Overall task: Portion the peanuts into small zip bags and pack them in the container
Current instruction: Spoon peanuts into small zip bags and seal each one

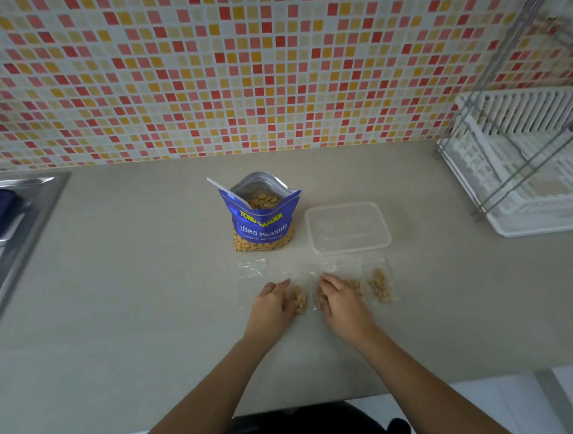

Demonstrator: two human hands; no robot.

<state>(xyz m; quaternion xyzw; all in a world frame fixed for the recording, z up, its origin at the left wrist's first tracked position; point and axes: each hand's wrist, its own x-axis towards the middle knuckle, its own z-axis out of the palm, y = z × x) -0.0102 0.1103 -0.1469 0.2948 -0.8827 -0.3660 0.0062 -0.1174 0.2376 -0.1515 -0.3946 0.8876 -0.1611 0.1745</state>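
Note:
A blue peanut bag stands open at the middle of the counter, peanuts showing inside. To its right sits a clear plastic container with nothing in it. Several small clear zip bags lie in a row in front. The empty zip bag is at the left. The rightmost zip bag holds peanuts and lies untouched. My left hand rests on a filled zip bag. My right hand rests on another filled zip bag. Whether either hand grips its bag is unclear.
A steel sink with a dark blue item lies at the far left. A white dish rack stands at the right. The tiled wall runs behind. The counter's front edge is close to my body.

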